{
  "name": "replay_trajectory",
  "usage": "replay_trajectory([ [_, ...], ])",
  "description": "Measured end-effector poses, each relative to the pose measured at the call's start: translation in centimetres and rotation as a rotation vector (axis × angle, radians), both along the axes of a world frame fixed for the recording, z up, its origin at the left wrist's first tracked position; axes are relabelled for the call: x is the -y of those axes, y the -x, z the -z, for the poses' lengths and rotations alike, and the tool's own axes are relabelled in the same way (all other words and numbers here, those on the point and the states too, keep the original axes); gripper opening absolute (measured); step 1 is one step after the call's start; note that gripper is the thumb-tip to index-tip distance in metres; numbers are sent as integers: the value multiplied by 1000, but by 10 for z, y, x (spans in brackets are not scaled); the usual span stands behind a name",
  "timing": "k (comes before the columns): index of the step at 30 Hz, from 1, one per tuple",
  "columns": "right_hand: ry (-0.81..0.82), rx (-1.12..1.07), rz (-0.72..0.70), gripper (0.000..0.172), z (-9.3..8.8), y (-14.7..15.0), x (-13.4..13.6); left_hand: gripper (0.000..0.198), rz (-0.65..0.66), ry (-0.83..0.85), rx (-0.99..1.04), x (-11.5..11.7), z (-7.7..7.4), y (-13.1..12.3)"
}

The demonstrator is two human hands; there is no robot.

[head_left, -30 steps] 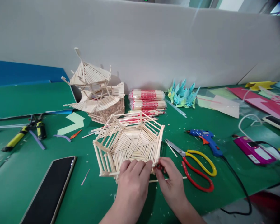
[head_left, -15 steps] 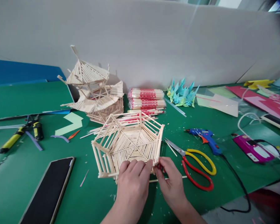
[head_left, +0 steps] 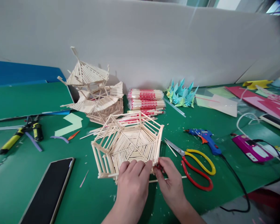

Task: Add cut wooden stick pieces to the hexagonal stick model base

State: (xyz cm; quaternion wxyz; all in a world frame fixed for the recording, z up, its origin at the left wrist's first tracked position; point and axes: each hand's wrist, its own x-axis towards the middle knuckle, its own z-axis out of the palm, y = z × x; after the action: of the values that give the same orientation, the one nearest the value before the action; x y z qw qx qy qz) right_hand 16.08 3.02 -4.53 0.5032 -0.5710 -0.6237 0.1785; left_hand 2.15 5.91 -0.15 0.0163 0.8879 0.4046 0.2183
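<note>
A wooden stick basket (head_left: 130,146) with a many-sided flat bottom and slatted, sloping walls rests on the green table. At its near edge my left hand (head_left: 133,183) is closed over the rim, hiding part of the near wall. My right hand (head_left: 170,177) pinches the near right corner, thumb and forefinger together at the stick ends. Whatever lies between those fingertips is too covered to make out. One loose stick (head_left: 180,177) lies on the table behind my right hand. Scissors (head_left: 189,161) with red and yellow handles lie to the right.
Behind the basket stand a stick pagoda model (head_left: 95,90) and bagged bundles of sticks (head_left: 146,99). A blue glue gun (head_left: 206,138) with its cable lies right, beyond it a purple device (head_left: 252,149). Blue folded paper (head_left: 182,93), a phone (head_left: 49,189) and yellow-handled pliers (head_left: 16,138) lie around.
Almost nothing differs. Both hands keep their hold at the basket's near edge and corner; the view has shifted very slightly.
</note>
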Motion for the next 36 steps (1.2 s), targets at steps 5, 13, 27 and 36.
replay_trajectory([
  [5, 3, -9, -4, 13, 1, 0, 0, 25, 2, 9, 2, 0, -1, 0],
  [13, 4, -23, -15, 13, 1, 0, 0, 23, -1, 7, 16, 0, 0, 0],
  [27, -5, -31, -9, 26, 2, -1, 6, 21, -59, -57, 119, -1, -5, -7],
  [36, -93, 2, -1, 30, 2, -1, 10, 23, -31, -83, 164, 2, -1, -3],
])
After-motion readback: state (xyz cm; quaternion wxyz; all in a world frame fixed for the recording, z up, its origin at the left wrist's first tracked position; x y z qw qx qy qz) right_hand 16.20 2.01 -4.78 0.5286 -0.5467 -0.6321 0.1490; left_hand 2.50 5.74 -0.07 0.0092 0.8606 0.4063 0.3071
